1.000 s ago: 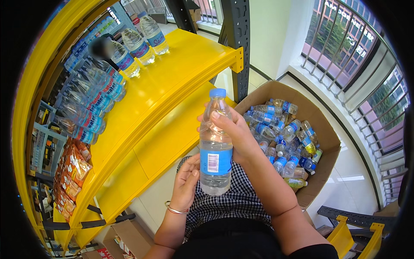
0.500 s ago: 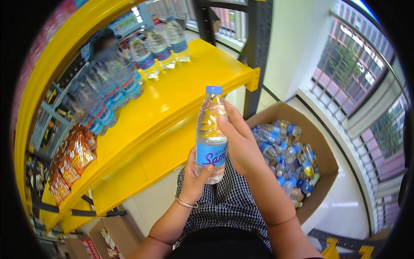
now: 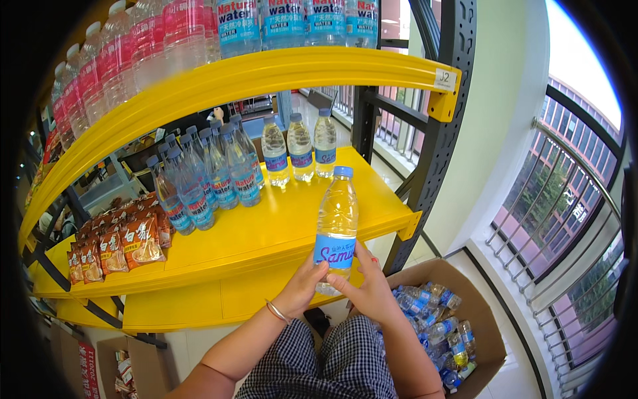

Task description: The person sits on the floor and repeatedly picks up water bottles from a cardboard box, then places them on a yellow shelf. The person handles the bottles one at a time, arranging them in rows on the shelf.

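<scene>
Ahead, three short bottles (image 3: 300, 143) stand on the yellow shelf (image 3: 279, 219); my left hand (image 3: 300, 289) and right hand (image 3: 372, 292) pinch a blue-capped bottle (image 3: 337, 223) between their fingers (image 3: 347, 287), the right lower on it than before.

From my station I see yellow shelving (image 3: 279, 223) joined to a dark perforated upright (image 3: 435, 159), with a pale wall (image 3: 498, 126) beyond. Daylight enters through tall windows (image 3: 548, 183) behind a metal railing (image 3: 570, 145); the floor (image 3: 508, 378) is white and glossy.

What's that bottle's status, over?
Left hand, right hand: both gripping clear plastic bottle, blue label. Roughly upright, blue cap on. Yellow metal shelf beyond; nothing seen blocking.
</scene>
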Tool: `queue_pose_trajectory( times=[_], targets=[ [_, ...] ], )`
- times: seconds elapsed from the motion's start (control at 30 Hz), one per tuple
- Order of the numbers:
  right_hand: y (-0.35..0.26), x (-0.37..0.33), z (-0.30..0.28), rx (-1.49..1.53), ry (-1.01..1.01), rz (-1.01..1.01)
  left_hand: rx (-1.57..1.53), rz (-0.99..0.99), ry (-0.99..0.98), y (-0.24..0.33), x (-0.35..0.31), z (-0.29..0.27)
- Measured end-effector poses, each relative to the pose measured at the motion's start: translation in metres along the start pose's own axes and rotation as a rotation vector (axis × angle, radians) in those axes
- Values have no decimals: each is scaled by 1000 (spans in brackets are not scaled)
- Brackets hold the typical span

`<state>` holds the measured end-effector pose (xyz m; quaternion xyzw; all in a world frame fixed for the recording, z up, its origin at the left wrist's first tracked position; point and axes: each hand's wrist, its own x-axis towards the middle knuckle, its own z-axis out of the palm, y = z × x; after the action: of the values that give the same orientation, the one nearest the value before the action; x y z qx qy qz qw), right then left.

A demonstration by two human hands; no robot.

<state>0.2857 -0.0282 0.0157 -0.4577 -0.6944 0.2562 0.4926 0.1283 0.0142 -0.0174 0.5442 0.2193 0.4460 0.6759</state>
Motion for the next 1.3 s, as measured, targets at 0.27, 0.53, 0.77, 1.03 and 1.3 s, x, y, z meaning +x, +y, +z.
queue_pose_trajectory(
  times=[0.27, 0.53, 0.77, 1.03, 1.3],
  targets=[
    [42, 78, -15, 34, 40, 15, 579, -25, -177, 39, 88, -44],
    [89, 129, -2, -205, 188, 2, 426, 167, -75, -4, 161, -68],
    [115, 163, 1, -116, 256, 29, 537, 118, -47, 2, 199, -78],
    [139, 201, -5, -162, 334, 38, 923, 267, 302, -25, 248, -84],
    [170, 236, -14, -182, 390, 27, 739, 496, 282, -51, 276, -82]
  ],
)
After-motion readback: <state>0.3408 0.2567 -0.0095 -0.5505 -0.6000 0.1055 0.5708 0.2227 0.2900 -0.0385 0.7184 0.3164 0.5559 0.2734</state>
